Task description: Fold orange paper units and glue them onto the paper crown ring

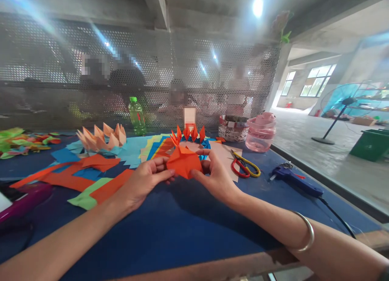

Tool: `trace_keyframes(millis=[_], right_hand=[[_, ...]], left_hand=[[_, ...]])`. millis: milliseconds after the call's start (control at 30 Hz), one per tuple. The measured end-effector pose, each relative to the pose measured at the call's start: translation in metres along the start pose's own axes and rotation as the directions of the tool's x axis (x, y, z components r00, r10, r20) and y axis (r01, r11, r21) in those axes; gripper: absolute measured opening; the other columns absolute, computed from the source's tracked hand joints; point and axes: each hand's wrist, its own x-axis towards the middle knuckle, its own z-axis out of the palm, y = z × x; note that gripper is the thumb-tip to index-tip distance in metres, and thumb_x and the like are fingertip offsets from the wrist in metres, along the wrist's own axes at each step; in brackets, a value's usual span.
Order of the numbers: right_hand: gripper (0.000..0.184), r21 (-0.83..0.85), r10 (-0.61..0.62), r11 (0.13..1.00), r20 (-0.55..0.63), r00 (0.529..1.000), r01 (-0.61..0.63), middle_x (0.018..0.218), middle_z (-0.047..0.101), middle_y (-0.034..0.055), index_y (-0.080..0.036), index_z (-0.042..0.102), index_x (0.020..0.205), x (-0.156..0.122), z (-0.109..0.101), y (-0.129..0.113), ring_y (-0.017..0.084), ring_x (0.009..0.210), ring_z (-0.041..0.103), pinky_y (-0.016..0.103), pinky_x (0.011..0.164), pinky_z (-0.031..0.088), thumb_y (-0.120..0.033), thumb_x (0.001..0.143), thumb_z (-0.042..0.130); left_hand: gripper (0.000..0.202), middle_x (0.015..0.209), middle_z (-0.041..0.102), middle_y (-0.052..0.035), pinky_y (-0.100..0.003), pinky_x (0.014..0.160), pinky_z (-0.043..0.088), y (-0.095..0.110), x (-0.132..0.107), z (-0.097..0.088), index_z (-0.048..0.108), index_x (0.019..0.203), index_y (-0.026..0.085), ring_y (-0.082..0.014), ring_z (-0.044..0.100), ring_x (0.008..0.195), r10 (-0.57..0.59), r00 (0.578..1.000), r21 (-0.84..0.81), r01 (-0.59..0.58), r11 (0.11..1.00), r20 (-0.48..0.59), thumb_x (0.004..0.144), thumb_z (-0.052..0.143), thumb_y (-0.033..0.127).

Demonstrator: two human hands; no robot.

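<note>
Between my two hands is a folded piece of orange paper (184,161), raised over the blue table. My left hand (153,170) pinches its left edge, thumb in front. My right hand (212,171) grips the right edge with the thumb low on the paper. Just behind it stand pointed orange paper folds (190,133) in a row, partly hidden by the held paper. Blue and yellow paper sheets (156,146) lie around them. Scissors (245,165) with red and yellow handles rest on pale paper to the right of my right hand.
A blue glue gun (296,179) with a cord lies at right. A pink water jug (260,132) and woven basket (233,128) stand at the back right. Further left are a green bottle (137,117), a peach folded-paper ring (101,138) and orange sheets (68,177). Mesh panels (194,70) rise behind.
</note>
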Motion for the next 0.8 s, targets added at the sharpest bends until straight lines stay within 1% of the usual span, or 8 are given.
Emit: trace_keyframes(millis=[133, 200, 267, 400, 500, 633, 700, 800], right_hand=[[0.05, -0.031, -0.057, 0.998, 0.043, 0.997, 0.058, 0.072, 0.064, -0.0051, -0.022, 0.036, 0.122, -0.006, 0.004, -0.006, 0.013, 0.061, 0.055, 0.026, 0.063, 0.042, -0.017, 0.077, 0.058], [0.056, -0.099, -0.134, 0.986, 0.027, 0.991, 0.136, 0.072, 0.064, -0.0052, -0.023, 0.034, 0.128, -0.008, 0.004, -0.01, 0.013, 0.063, 0.056, 0.027, 0.066, 0.043, -0.015, 0.079, 0.057], [0.056, -0.16, -0.222, 0.962, 0.019, 0.975, 0.222, 0.082, 0.067, -0.0021, -0.024, 0.035, 0.131, -0.009, 0.002, -0.012, 0.014, 0.072, 0.059, 0.028, 0.07, 0.044, -0.014, 0.081, 0.056], [0.036, -0.299, -0.31, 0.899, 0.081, 0.947, 0.32, 0.103, 0.065, 0.0038, -0.022, 0.055, 0.109, -0.009, -0.003, -0.01, 0.018, 0.091, 0.059, 0.03, 0.078, 0.046, -0.006, 0.077, 0.05], [0.044, -0.345, -0.338, 0.867, 0.123, 0.933, 0.359, 0.1, 0.065, 0.004, -0.021, 0.059, 0.103, -0.008, -0.003, -0.006, 0.019, 0.095, 0.059, 0.031, 0.081, 0.047, 0.002, 0.067, 0.046], [0.035, -0.375, -0.354, 0.847, 0.134, 0.926, 0.377, 0.1, 0.067, 0.0056, -0.019, 0.062, 0.104, -0.007, -0.001, -0.007, 0.02, 0.094, 0.06, 0.031, 0.08, 0.047, -0.003, 0.075, 0.053], [0.027, -0.385, -0.349, 0.843, 0.14, 0.927, 0.376, 0.1, 0.068, 0.0058, -0.019, 0.064, 0.103, -0.007, -0.001, -0.009, 0.019, 0.093, 0.06, 0.032, 0.08, 0.047, -0.007, 0.08, 0.055], [0.027, -0.389, -0.346, 0.839, 0.16, 0.924, 0.381, 0.101, 0.068, 0.0055, -0.02, 0.066, 0.104, -0.007, -0.001, -0.011, 0.019, 0.093, 0.061, 0.032, 0.081, 0.047, -0.008, 0.081, 0.058]], left_hand=[[0.027, 0.077, 0.069, -0.0004, -0.022, 0.063, 0.043, 0.003, -0.002, -0.001, 0.069, 0.086, 0.015, -0.0108, 0.058, 0.067, -0.027, 0.998, -0.099, 0.021, 0.995, -0.055, 0.065, 0.079, 0.029], [0.022, 0.077, 0.068, -0.0002, -0.021, 0.063, 0.043, 0.004, -0.003, -0.001, 0.07, 0.082, 0.015, -0.0103, 0.057, 0.067, -0.025, 0.999, -0.114, 0.02, 0.993, -0.041, 0.066, 0.077, 0.028], [0.019, 0.076, 0.067, -0.0001, -0.021, 0.063, 0.043, 0.005, -0.003, -0.001, 0.07, 0.08, 0.015, -0.01, 0.055, 0.066, -0.016, 0.999, -0.109, 0.012, 0.994, -0.039, 0.066, 0.076, 0.027], [0.018, 0.077, 0.068, -0.0008, -0.023, 0.064, 0.045, 0.007, -0.003, -0.002, 0.071, 0.079, 0.016, -0.0121, 0.057, 0.067, -0.021, 0.995, -0.11, 0.01, 0.994, -0.101, 0.065, 0.075, 0.026], [0.018, 0.077, 0.068, -0.0002, -0.024, 0.064, 0.046, 0.007, -0.003, -0.003, 0.071, 0.08, 0.017, -0.0126, 0.058, 0.067, -0.039, 0.99, -0.139, 0.02, 0.99, -0.134, 0.064, 0.076, 0.024], [0.016, 0.071, 0.067, 0.0017, -0.02, 0.061, 0.045, 0.005, -0.004, -0.002, 0.072, 0.075, 0.018, -0.0099, 0.057, 0.063, -0.076, 0.995, -0.203, 0.06, 0.977, -0.071, 0.064, 0.08, 0.024], [0.018, 0.075, 0.07, 0.0009, -0.019, 0.061, 0.045, 0.004, -0.005, 0.0, 0.074, 0.078, 0.018, -0.0095, 0.058, 0.064, -0.104, 0.994, -0.215, 0.096, 0.972, -0.025, 0.064, 0.082, 0.025], [0.022, 0.08, 0.073, -0.0006, -0.019, 0.061, 0.047, 0.002, -0.006, 0.001, 0.076, 0.082, 0.018, -0.0102, 0.061, 0.067, -0.145, 0.989, -0.214, 0.142, 0.967, 0.002, 0.063, 0.084, 0.026]])
